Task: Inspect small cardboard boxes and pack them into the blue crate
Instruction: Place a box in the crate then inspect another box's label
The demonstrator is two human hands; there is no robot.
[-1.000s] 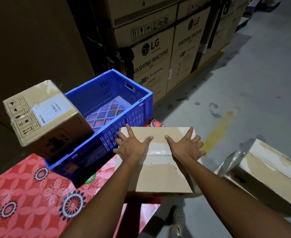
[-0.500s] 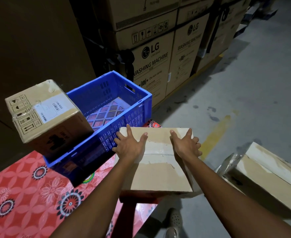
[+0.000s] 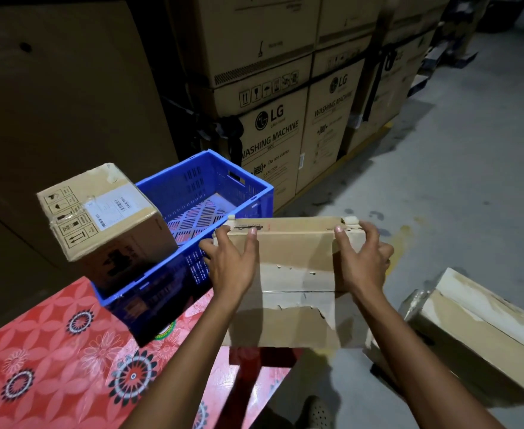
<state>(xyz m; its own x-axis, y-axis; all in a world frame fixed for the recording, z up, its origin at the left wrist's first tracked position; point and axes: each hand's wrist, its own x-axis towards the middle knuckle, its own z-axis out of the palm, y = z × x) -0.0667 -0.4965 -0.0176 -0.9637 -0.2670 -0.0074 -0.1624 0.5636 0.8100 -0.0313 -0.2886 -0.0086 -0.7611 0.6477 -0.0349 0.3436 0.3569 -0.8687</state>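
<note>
A small cardboard box (image 3: 296,274) with torn tape on its face is tilted up towards me at the right edge of the table. My left hand (image 3: 231,264) grips its left side, fingers curled over the top edge. My right hand (image 3: 362,261) grips its right side the same way. The blue crate (image 3: 254,193) stands just behind and left of the box, with only its slotted floor showing inside. A second small cardboard box (image 3: 100,218) with a white label rests against the crate's left rim.
The table carries a red flowered cloth (image 3: 53,351). Stacked washing machine cartons (image 3: 273,125) rise behind the crate. Another worn cardboard box (image 3: 477,332) lies low at the right over the grey concrete floor (image 3: 455,196). My shoe (image 3: 316,410) shows below the table edge.
The box lay flat under both palms; now its far edge is raised and tipped towards me. Both hands have shifted from its top to its sides and hold it.
</note>
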